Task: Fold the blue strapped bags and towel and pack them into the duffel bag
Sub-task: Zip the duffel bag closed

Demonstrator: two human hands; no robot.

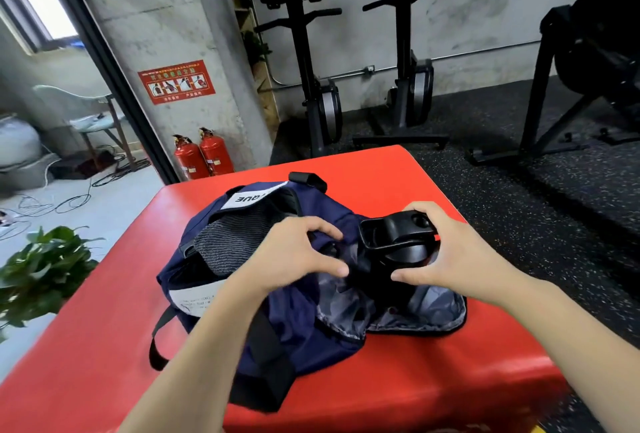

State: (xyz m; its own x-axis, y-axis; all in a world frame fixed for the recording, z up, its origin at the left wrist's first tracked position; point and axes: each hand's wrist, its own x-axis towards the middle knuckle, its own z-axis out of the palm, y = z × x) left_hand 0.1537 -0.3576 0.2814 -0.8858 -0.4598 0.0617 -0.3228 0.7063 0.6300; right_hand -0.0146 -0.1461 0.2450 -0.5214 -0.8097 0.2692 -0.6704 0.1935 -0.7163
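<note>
From the head camera, a navy duffel bag [304, 297] lies open on a red padded bench [433, 373], its mouth spread wide under both hands. The left hand [298, 256] hovers over the middle of the opening with fingers curled and spread; its fingertips [337, 233] touch a fold of the blue fabric at the rim, though the blur there means I cannot tell whether they actually pinch it. The right hand [446, 252] holds a black object with a looped strap [394, 235] (rigid-looking, with a round knob on top): the fingers curl over its far side and the thumb [403, 276] presses its near side, so it sits clamped between them, partly inside the bag's right end. Just below the thumb the grey lining [433, 304] of that end compartment shows.

To the left of the left hand's fingers, a grey ribbed towel [228, 242] is tucked inside the bag's other end, beside a white label strip [249, 197] with lettering on the far rim. A black carry strap [157, 342] loops off the bag's near left corner onto the bench.

Well beyond the fingers stand two red fire extinguishers [204, 157] against a concrete pillar [166, 17], black exercise machines [304, 51] on the speckled floor, and a green potted plant [41, 270] at the left edge.
</note>
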